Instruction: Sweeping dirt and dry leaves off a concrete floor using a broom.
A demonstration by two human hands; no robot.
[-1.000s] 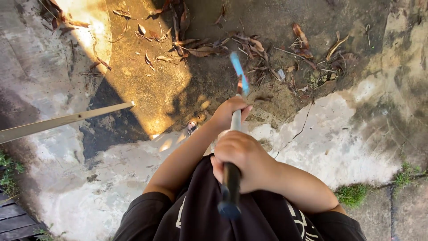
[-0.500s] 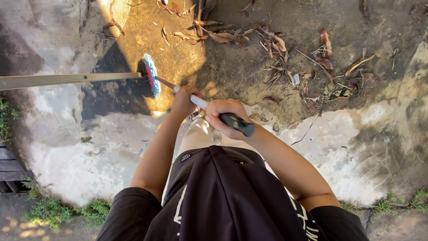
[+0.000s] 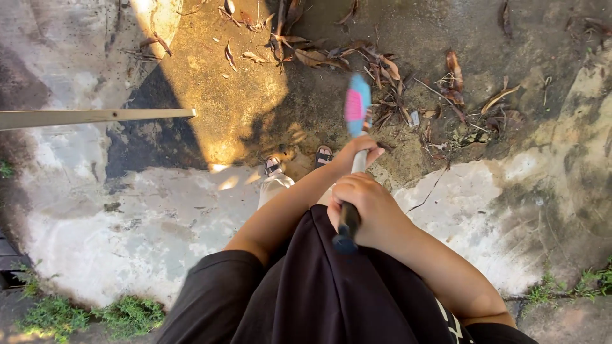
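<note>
Blue-and-pink broom head [image 3: 357, 105] hovers centre frame above dry leaves [image 3: 344, 54]; I judge it light and stiff, my left hand [image 3: 357, 153] and right hand [image 3: 360, 210] both closed round its handle [image 3: 349, 220].

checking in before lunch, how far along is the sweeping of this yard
Done: the pale concrete near the feet looks leaf-free. In hand: both hands, left hand and right hand, grip the broom, its head raised over the litter. Left: dry leaves and twigs are scattered across the dark ground ahead.
</note>
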